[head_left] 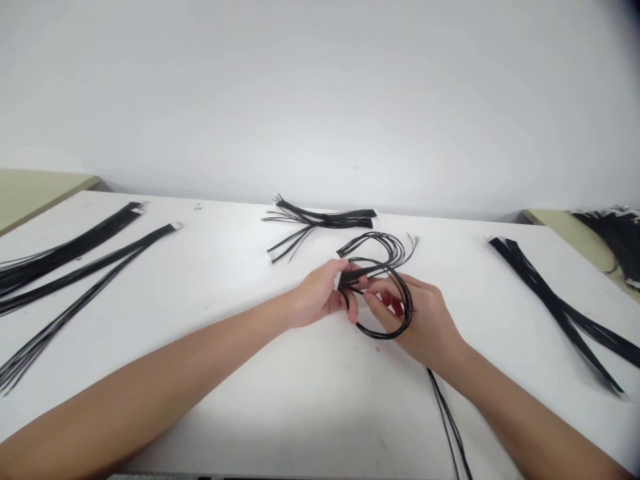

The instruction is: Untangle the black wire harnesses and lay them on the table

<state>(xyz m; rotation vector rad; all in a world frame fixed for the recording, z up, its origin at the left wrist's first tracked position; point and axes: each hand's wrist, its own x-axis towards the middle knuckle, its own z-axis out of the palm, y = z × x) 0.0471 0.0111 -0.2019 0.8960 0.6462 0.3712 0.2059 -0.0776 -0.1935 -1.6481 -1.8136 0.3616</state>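
Black wires [356, 274] loop mid-frame, some stuck in a white plug [337, 281]. The left hand [320, 293] holds the plug; the right hand [425, 317] pinches some wires. A white table [300, 400] is below, a pale wall [320, 100] up top.

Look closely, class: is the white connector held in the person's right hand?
No, the left hand grips the white connector, while the right hand works at its black wires.
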